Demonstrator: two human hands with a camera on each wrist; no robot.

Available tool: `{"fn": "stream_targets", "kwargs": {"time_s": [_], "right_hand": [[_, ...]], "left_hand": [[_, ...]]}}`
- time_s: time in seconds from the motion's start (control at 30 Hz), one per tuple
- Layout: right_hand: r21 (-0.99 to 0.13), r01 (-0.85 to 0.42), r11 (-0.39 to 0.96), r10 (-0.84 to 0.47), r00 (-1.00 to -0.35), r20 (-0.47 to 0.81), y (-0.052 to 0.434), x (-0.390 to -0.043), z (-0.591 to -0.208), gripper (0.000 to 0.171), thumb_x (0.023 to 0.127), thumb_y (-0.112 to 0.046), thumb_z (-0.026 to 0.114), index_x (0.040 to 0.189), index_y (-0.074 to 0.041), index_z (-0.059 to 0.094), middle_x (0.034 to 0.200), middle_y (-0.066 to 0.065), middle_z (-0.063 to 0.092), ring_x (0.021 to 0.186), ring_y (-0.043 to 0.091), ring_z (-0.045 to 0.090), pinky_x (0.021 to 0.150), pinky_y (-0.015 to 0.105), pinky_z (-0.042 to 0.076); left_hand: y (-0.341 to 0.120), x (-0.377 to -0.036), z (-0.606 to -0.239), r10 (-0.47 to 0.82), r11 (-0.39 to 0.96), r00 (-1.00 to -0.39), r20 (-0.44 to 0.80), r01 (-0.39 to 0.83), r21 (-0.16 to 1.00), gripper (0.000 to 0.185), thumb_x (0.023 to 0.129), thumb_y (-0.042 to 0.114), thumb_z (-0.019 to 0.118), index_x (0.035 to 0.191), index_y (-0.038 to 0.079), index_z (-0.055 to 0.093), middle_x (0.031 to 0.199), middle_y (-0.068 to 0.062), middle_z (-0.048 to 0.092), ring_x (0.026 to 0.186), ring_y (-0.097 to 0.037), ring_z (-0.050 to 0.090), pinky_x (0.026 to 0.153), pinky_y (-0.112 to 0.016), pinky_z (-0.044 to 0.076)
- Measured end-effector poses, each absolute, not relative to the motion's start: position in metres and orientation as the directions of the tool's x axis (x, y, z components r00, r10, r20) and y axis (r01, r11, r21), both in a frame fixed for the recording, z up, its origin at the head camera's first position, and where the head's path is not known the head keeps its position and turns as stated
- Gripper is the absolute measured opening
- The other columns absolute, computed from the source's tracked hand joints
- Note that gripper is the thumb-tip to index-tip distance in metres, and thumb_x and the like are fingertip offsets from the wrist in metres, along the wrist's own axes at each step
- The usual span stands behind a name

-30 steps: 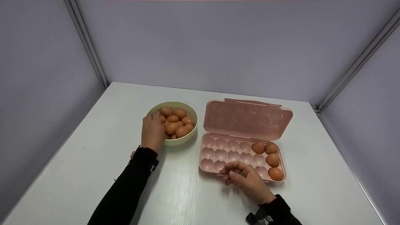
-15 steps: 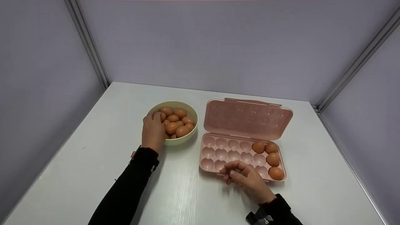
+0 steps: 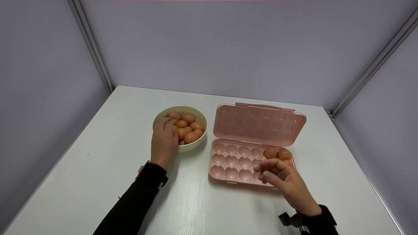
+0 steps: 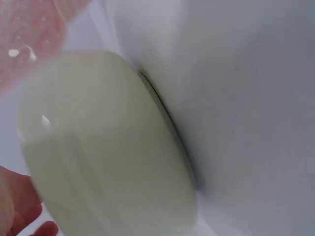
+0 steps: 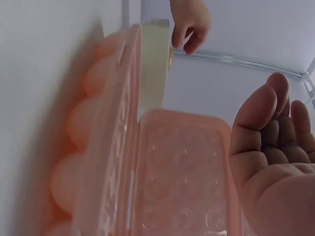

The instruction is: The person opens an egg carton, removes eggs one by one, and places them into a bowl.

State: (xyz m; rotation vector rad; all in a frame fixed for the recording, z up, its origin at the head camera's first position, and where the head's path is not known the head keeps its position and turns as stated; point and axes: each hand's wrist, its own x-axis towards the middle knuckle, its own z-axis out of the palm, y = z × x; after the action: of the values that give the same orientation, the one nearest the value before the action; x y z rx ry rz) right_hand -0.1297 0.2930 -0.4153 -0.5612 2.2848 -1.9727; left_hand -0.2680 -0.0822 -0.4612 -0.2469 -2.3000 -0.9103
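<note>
My left hand reaches over the near-left rim of a pale green bowl, fingers curled down among the brown eggs. Whether an egg is inside its grasp is hidden. In the right wrist view the same left hand hangs over the bowl. My right hand hovers above the right front of a pink egg box, palm inward, fingers loosely bent around nothing. Brown eggs sit in the box's right end, some hidden behind that hand. Several cups at its left hold no eggs.
The box's pink lid stands raised behind its base, to the right of the bowl. All rests on a white table with grey panels at the back and sides.
My right hand has moved right and slightly up, uncovering front cups and covering the right-end eggs. My left hand has shifted slightly to the right over the bowl.
</note>
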Motion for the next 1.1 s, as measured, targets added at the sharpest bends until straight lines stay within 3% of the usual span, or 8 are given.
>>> {"fn": "stream_targets", "kwargs": {"time_s": [0.13, 0.23, 0.33, 0.47, 0.6, 0.7, 0.83, 1.1], "right_hand": [[-0.931, -0.187, 0.313, -0.120, -0.980, 0.156, 0.318, -0.133, -0.400, 0.027, 0.107, -0.012, 0.064, 0.132, 0.001, 0.064, 0.123, 0.010, 0.075, 0.101, 0.016, 0.072, 0.084, 0.026, 0.061], [-0.886, -0.173, 0.430, -0.021, -0.983, 0.182, 0.338, -0.142, -0.394, 0.030, 0.108, -0.021, 0.064, 0.133, -0.003, 0.066, 0.123, 0.008, 0.076, 0.103, 0.010, 0.072, 0.087, 0.023, 0.059], [-0.805, -0.149, 0.574, 0.030, -0.979, 0.203, 0.353, -0.156, -0.391, 0.036, 0.109, -0.031, 0.063, 0.134, -0.005, 0.067, 0.124, 0.009, 0.076, 0.101, 0.004, 0.070, 0.085, 0.017, 0.056], [-0.627, -0.112, 0.771, 0.006, -0.983, 0.183, 0.357, -0.178, -0.393, 0.040, 0.108, -0.034, 0.064, 0.137, -0.006, 0.065, 0.128, 0.015, 0.074, 0.088, 0.011, 0.067, 0.075, 0.021, 0.052], [-0.442, -0.134, 0.887, -0.086, -0.988, 0.128, 0.346, -0.198, -0.401, 0.044, 0.106, -0.027, 0.067, 0.142, -0.001, 0.062, 0.131, 0.024, 0.072, 0.097, 0.034, 0.071, 0.087, 0.047, 0.059], [-0.283, -0.200, 0.938, -0.170, -0.977, 0.125, 0.336, -0.209, -0.411, 0.044, 0.102, -0.022, 0.072, 0.139, 0.000, 0.064, 0.125, 0.028, 0.073, 0.112, 0.047, 0.071, 0.097, 0.062, 0.056], [-0.091, -0.286, 0.954, -0.267, -0.948, 0.175, 0.328, -0.217, -0.421, 0.037, 0.096, -0.015, 0.076, 0.130, -0.003, 0.070, 0.107, 0.024, 0.074, 0.103, 0.051, 0.071, 0.087, 0.063, 0.057], [-0.107, -0.270, 0.957, -0.250, -0.954, 0.165, 0.322, -0.223, -0.431, 0.031, 0.090, -0.007, 0.080, 0.118, -0.001, 0.070, 0.096, 0.016, 0.070, 0.089, 0.040, 0.068, 0.082, 0.057, 0.057]], "left_hand": [[-0.054, -0.235, -0.454, 0.015, 0.716, -0.626, 0.780, 0.551, 0.429, 0.021, 0.095, 0.006, 0.076, 0.115, 0.002, 0.072, 0.106, -0.013, 0.071, 0.101, -0.028, 0.066, 0.093, -0.042, 0.057], [-0.031, -0.204, -0.447, 0.095, 0.665, -0.588, 0.803, 0.638, 0.388, 0.019, 0.094, 0.014, 0.081, 0.110, 0.007, 0.074, 0.083, -0.002, 0.069, 0.076, -0.015, 0.062, 0.068, -0.030, 0.054], [-0.011, -0.177, -0.445, 0.194, 0.638, -0.556, 0.808, 0.698, 0.327, 0.017, 0.093, 0.020, 0.084, 0.105, 0.012, 0.074, 0.069, 0.005, 0.063, 0.062, -0.007, 0.052, 0.056, -0.024, 0.044], [0.006, -0.160, -0.453, 0.279, 0.623, -0.503, 0.818, 0.743, 0.244, 0.016, 0.091, 0.024, 0.086, 0.096, 0.017, 0.072, 0.062, 0.009, 0.060, 0.054, -0.005, 0.045, 0.052, -0.023, 0.038], [0.008, -0.156, -0.463, 0.314, 0.627, -0.504, 0.805, 0.746, 0.223, 0.018, 0.089, 0.026, 0.087, 0.088, 0.019, 0.070, 0.058, 0.009, 0.062, 0.047, -0.004, 0.046, 0.048, -0.024, 0.040], [0.007, -0.158, -0.468, 0.327, 0.635, -0.520, 0.789, 0.739, 0.224, 0.019, 0.089, 0.027, 0.087, 0.086, 0.020, 0.069, 0.056, 0.010, 0.062, 0.046, -0.002, 0.046, 0.046, -0.024, 0.040], [0.007, -0.158, -0.471, 0.336, 0.624, -0.518, 0.787, 0.748, 0.226, 0.018, 0.090, 0.027, 0.086, 0.087, 0.020, 0.070, 0.056, 0.010, 0.062, 0.046, 0.000, 0.044, 0.046, -0.022, 0.040], [0.006, -0.158, -0.475, 0.351, 0.608, -0.517, 0.781, 0.760, 0.230, 0.019, 0.091, 0.028, 0.086, 0.090, 0.019, 0.070, 0.058, 0.008, 0.064, 0.046, -0.001, 0.048, 0.046, -0.023, 0.043]]}}
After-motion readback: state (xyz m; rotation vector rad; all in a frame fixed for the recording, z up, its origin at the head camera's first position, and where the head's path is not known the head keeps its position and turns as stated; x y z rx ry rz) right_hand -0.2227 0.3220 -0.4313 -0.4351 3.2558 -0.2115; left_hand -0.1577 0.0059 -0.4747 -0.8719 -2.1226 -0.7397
